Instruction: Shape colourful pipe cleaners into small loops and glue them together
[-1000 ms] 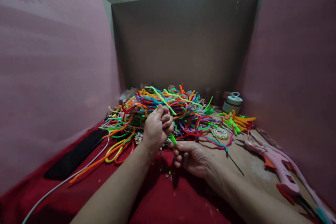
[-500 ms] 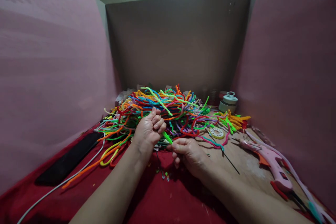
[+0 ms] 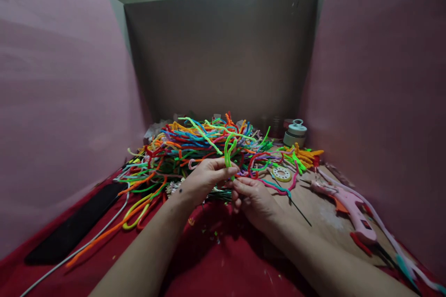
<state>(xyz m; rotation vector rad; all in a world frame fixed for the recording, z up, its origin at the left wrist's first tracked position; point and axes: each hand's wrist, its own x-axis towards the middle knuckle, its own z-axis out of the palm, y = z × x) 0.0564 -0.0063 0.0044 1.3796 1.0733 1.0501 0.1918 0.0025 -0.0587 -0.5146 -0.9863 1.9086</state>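
Observation:
A bright green pipe cleaner, bent into a narrow loop, stands upright between my two hands. My left hand pinches it partway down, with the loop rising above the fingers. Just below and to the right, my right hand closes its thumb and fingers on the lower end, touching close to the left fingertips. Behind both hands lies a large heap of mixed pipe cleaners in many colours. The lowest end of the green piece is hidden by my fingers.
On the right, a pink glue gun rests on a wooden board, near a white-and-yellow ring. A pale green lidded container stands behind. At left lie a black flat case and a white cable on red cloth.
My left hand has turned from a curled fist to a pinch, and the green loop now shows above it. The view has shifted slightly, moving the surroundings leftward.

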